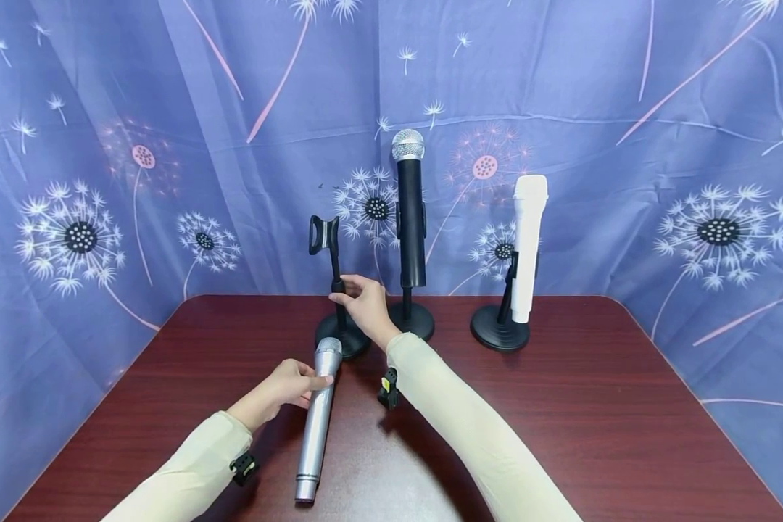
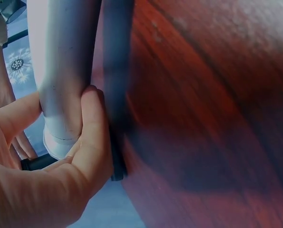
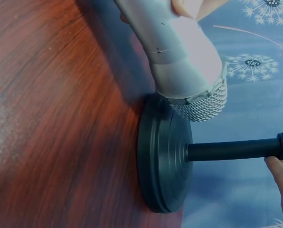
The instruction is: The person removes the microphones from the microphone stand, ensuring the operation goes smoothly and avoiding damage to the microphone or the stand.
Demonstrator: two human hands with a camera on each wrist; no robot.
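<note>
My left hand (image 1: 286,384) pinches a silver microphone (image 1: 316,428) near its head, thumb on one side and fingers on the other. The microphone's grille points toward the back of the table, and in the right wrist view the mesh head (image 3: 203,104) hangs beside a round black base (image 3: 165,156). That base belongs to a black microphone stand (image 1: 336,268) with a vacant clip (image 1: 324,233) on top. Around the stand's pole, at its collar, my right hand (image 1: 370,308) closes thumb and fingers. In the left wrist view, fingers (image 2: 96,128) grip the silver body.
Behind my right hand, a black microphone (image 1: 411,217) with a silver head sits upright in another stand. Further right, a white microphone (image 1: 527,246) leans in a third stand (image 1: 501,332). A patterned blue curtain (image 1: 561,65) borders the dark red wooden table (image 1: 594,413).
</note>
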